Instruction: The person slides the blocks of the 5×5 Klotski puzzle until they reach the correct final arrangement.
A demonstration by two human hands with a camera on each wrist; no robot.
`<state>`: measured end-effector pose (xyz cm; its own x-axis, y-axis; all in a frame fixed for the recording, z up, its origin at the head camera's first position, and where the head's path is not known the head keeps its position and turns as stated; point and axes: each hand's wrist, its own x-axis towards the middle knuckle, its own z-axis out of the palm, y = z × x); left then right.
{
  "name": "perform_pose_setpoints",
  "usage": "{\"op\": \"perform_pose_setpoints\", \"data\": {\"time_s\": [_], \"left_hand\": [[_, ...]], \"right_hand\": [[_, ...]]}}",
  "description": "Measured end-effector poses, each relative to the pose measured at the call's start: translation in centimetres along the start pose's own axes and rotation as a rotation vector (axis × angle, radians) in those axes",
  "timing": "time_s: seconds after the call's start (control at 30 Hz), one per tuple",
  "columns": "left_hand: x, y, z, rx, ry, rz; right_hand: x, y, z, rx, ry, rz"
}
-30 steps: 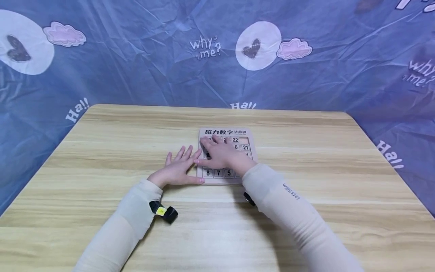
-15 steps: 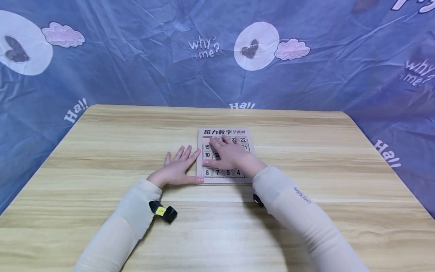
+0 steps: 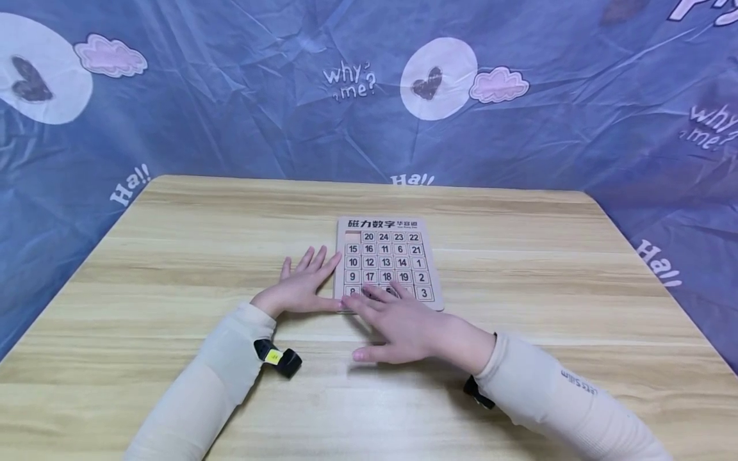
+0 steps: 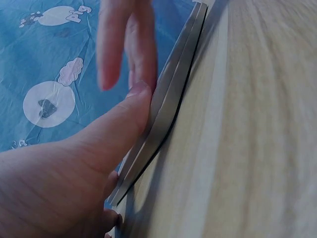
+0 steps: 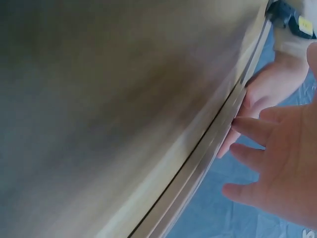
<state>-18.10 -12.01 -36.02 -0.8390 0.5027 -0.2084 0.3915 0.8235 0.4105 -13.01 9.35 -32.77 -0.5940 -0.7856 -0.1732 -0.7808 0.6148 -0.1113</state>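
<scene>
Left hand: the person's left hand [image 3: 296,291] lies at 8 o'clock of the puzzle, fingers fairly straight and fanned, thumb against the puzzle's 7 o'clock corner.
Right hand: the right hand [image 3: 403,323], also spread and gripping nothing, reaches over the bottom row from 6 o'clock; fingertip contact cannot be told.
Number puzzle: the number puzzle [image 3: 385,262] lies flat between and beyond the hands; its pinkish slot [image 3: 353,237] is at 10 o'clock, with 20, 24, 23, 22 along the top row.
Tabletop: wood-grain tabletop [image 3: 576,269] beneath.
Backdrop: blue printed cloth [image 3: 242,115] at 12 o'clock.
</scene>
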Motion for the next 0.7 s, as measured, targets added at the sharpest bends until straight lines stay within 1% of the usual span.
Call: {"op": "perform_pose_setpoints", "data": {"time_s": [0.1, 0.23, 0.43, 0.6, 0.7], "left_hand": [[0.0, 0.0, 0.0, 0.002, -0.004, -0.003], [0.0, -0.1, 0.0, 0.004, -0.003, 0.000], [0.0, 0.0, 0.0, -0.008, -0.006, -0.004], [0.0, 0.0, 0.0, -0.007, -0.002, -0.002], [0.0, 0.1, 0.0, -0.001, -0.004, 0.002]], "right_hand": [[-0.2, -0.5, 0.1, -0.010, 0.001, -0.001], [0.2, -0.5, 0.1, -0.021, 0.002, 0.011], [1.2, 0.1, -0.1, -0.035, -0.018, 0.065], [1.7, 0.3, -0.5, -0.005, -0.030, 0.099], [1.1, 0.5, -0.8, 0.038, -0.030, 0.116]]}}
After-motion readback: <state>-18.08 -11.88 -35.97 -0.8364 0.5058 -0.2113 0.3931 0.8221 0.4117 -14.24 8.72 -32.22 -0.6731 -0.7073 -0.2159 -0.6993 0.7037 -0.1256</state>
